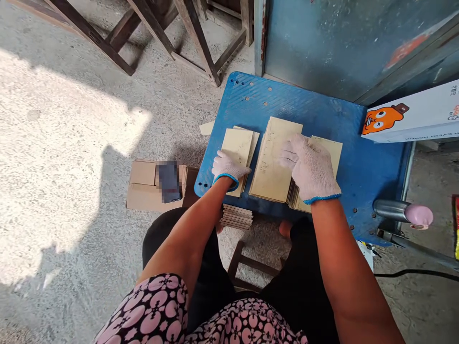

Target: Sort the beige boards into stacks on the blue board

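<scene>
Both my hands wear white knitted gloves with blue cuffs. My left hand [227, 166] lies across a small stack of thin tan boards [238, 141], its fingers curled at the left side and its thumb reaching toward the right edge. Over the taller middle stack of tan boards [270, 179], my right hand [311, 167] points leftward, with fingers stretched out and slightly blurred. I see nothing held in it. Partly hidden beneath that hand and wrist is another stack of boards [332, 150] on the right. Small dark marks show on the board faces.
The stacks rest on a blue table [247, 105]. A metal bottle with a pink cap [418, 215] and a white box [423, 110] are at the right. More boards [236, 217] sit below the front edge. Cardboard [141, 196] lies left; wooden frames [197, 38] stand behind.
</scene>
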`<state>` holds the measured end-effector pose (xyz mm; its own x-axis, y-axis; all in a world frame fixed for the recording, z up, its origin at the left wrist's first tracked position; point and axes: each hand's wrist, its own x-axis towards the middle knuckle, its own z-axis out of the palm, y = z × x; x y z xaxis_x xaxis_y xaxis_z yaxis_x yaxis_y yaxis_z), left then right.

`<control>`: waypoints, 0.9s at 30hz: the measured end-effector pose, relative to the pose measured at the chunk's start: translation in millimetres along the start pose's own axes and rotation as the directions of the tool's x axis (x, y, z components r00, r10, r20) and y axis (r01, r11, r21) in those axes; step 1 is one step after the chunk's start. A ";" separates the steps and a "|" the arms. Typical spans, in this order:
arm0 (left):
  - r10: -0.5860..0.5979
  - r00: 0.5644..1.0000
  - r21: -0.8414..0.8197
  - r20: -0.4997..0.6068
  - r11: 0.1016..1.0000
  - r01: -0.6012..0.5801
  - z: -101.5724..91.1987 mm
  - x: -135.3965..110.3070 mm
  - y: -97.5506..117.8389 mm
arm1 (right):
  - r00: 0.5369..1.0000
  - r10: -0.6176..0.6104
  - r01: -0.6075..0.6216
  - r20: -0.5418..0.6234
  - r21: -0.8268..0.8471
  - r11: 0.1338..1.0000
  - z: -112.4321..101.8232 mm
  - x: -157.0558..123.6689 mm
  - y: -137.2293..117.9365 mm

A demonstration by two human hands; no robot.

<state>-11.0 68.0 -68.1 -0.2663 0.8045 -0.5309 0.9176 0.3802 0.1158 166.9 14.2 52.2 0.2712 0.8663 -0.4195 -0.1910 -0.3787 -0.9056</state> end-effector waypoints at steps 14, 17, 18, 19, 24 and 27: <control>0.049 0.998 0.116 -0.038 0.992 -0.044 13.7 4.2 11.0 | 0.999 0.023 -0.022 -0.042 0.027 0.999 -2.0 -3.9 -0.9; 0.052 0.998 0.111 -0.043 0.993 -0.047 16.8 5.1 11.0 | 0.998 0.041 -0.039 -0.040 0.039 0.998 -0.3 -4.5 -1.5; 0.056 0.998 0.109 -0.043 0.993 -0.051 17.4 5.1 11.1 | 0.998 0.045 -0.043 -0.035 0.044 0.998 0.3 -4.8 -1.6; 0.061 0.997 0.109 -0.043 0.992 -0.056 17.9 4.8 11.2 | 0.998 0.048 -0.046 -0.030 0.048 0.998 1.0 -5.1 -1.4; 0.089 0.995 0.127 -0.035 0.988 -0.084 17.9 3.1 12.6 | 0.999 0.044 -0.043 -0.019 0.052 0.998 2.4 -5.7 1.4; 0.084 0.996 0.127 -0.020 0.989 -0.081 18.1 4.0 13.2 | 1.000 0.029 -0.029 -0.007 0.018 0.999 2.5 -5.4 2.7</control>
<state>5.4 68.0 -83.9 -0.1939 0.8424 -0.5028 0.9662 0.2528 0.0509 162.6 9.3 52.2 0.2717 0.8527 -0.4462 -0.2158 -0.3978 -0.8917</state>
